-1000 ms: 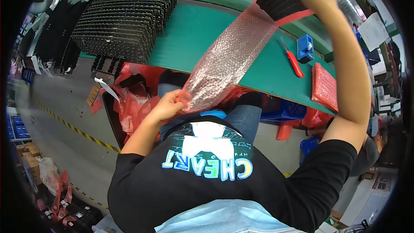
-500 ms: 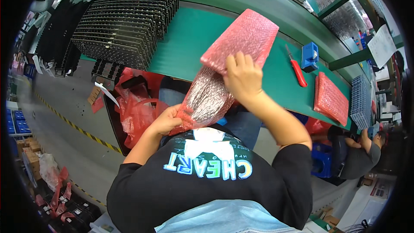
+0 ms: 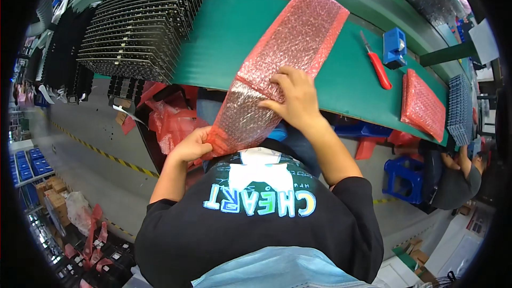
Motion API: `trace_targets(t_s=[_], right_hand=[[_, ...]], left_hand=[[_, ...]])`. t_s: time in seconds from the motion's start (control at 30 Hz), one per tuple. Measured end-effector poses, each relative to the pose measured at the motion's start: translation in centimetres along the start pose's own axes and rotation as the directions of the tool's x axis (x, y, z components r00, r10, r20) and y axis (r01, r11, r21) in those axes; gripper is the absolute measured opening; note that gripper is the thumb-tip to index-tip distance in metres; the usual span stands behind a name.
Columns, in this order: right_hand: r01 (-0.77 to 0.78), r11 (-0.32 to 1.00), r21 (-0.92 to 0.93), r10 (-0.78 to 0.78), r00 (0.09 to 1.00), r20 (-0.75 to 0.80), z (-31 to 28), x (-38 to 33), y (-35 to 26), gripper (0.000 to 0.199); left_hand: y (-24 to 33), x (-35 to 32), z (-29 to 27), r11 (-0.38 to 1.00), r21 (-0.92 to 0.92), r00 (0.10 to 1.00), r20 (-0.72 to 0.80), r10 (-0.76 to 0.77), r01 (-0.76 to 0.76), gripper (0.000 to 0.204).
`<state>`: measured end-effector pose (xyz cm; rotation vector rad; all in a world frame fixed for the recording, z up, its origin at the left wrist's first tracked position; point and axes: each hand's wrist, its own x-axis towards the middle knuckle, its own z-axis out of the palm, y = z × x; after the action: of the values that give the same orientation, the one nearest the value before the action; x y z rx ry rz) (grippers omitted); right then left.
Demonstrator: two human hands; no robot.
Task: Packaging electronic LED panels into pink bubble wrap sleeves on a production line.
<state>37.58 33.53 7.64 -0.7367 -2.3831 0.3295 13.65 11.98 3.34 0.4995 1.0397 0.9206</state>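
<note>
A long bag of pink bubble wrap [image 3: 294, 37] stretches from the green bench top toward my body, its lower part silvery and crumpled. My left hand [image 3: 193, 145] is closed on the bag's near left corner, thumb against the fingers. Over the middle of the bag rests my right hand [image 3: 297, 97], thumb and fingers apart and touching the film beside a crosswise fold edge. Whether anything lies inside the bag, I cannot tell.
A red-handled knife [image 3: 379, 70] and a blue tape dispenser [image 3: 394, 49] lie right of the bag. Beyond are folded pink bubble bags [image 3: 424, 105]. A tall stack of black slotted panels [image 3: 140, 26] fills the bench's left. A blue stool [image 3: 404, 178] and another person [image 3: 453, 194] are at right.
The bag's far part, folded over before, now lies stretched out across the bench. My right hand has loosened its fingers on it; my left hand keeps its corner. The view has shifted slightly.
</note>
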Motion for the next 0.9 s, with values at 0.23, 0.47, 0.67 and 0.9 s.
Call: trace_targets(t_s=[0.23,0.47,0.67,0.9], right_hand=[[-0.050,0.995,0.084,0.061,0.989,-0.132,-1.0,-3.5,1.8,0.037],[-0.044,0.994,0.096,0.066,0.968,-0.242,-0.1,-6.0,1.4,0.026],[-0.023,0.992,0.123,0.054,0.966,-0.254,0.1,-6.7,1.9,0.025],[-0.025,0.992,0.124,0.057,0.964,-0.261,0.1,-6.6,1.9,0.025]], left_hand=[[6.9,0.9,3.7,0.384,0.908,0.618,-0.208,0.758,-0.165,0.020],[6.7,9.7,7.9,-0.171,0.937,0.562,0.321,0.763,-0.303,0.035],[4.6,9.7,9.0,-0.306,0.929,0.613,0.367,0.700,-0.207,0.046],[2.5,9.6,7.9,-0.291,0.942,0.620,0.329,0.712,-0.166,0.046]])
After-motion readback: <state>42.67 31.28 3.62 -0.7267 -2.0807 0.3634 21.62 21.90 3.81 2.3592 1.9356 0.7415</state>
